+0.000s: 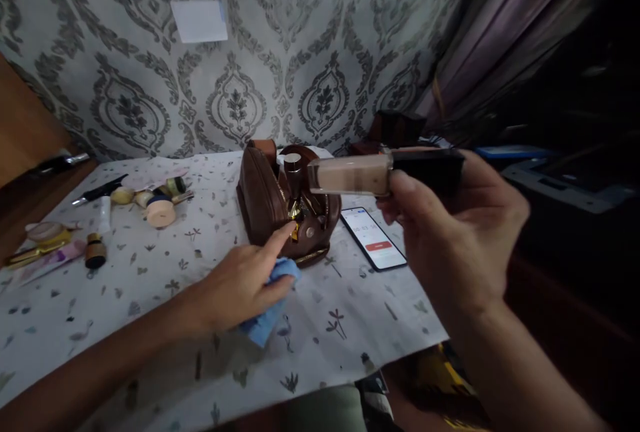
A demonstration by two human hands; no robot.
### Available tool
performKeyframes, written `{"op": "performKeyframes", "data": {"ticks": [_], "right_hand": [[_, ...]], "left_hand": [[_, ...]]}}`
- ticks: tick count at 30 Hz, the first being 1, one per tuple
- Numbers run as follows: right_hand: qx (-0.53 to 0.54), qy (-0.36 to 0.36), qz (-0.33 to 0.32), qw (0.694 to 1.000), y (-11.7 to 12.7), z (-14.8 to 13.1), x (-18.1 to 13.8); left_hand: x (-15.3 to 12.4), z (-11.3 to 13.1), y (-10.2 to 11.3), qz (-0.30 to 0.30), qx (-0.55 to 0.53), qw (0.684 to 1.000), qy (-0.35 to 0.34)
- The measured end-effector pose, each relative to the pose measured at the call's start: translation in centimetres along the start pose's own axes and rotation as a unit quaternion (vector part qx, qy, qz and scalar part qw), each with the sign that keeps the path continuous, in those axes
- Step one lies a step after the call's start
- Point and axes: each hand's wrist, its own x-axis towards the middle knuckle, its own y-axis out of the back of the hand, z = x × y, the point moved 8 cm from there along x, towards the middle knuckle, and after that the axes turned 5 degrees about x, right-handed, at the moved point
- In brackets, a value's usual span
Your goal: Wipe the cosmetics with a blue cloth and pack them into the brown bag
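Head view is showing the right hand point(450, 239) raised in front of the camera, at about 3 o'clock in the picture. Its fingers and thumb are closing around the black cap point(430, 171) of a beige bottle point(350, 175). The bottle is lying level in the air and is pointing toward 9 o'clock, above the table point(150, 285).

The left hand point(240, 285) is resting low on the table, at 6 o'clock from a brown bag point(265, 202). Its index finger is stretching out and its tip is reaching the gold zipper of the bag. The other fingers are curling over a blue cloth point(267, 322), which is lying under the hand on the table.

The bag is standing open near the middle of the table. A small bottle with a metal cap point(293, 169) is standing upright inside it.

A phone point(374, 239) with a lit screen is lying flat just beside the bag, at 3 o'clock from it. At 9 o'clock, well apart from the bag, a round compact point(161, 213), a small dark bottle point(95, 251) and some tubes are lying scattered on the table.
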Motion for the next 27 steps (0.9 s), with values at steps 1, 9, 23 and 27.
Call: {"op": "performKeyframes", "data": {"ticks": [1, 9, 23, 27], "right_hand": [[0.0, -0.001, 0.011, 1.0, 0.6, 0.3, 0.5], [-0.095, -0.034, -0.063, 0.993, 0.6, 3.4, 1.9], [-0.013, -0.113, -0.196, 0.974, -3.2, 7.0, 1.9], [-0.01, -0.109, -0.235, 0.966, -4.2, 7.5, 2.3]], "left_hand": [[0.7, 0.6, -0.5, -0.022, 0.014, 1.0, 0.011], [1.1, 1.3, -3.0, -0.057, 0.125, 0.989, -0.064], [0.0, 0.2, -1.7, 0.061, 0.393, 0.914, -0.08], [-1.0, -0.2, -2.0, 0.063, 0.449, 0.89, -0.049]]}}
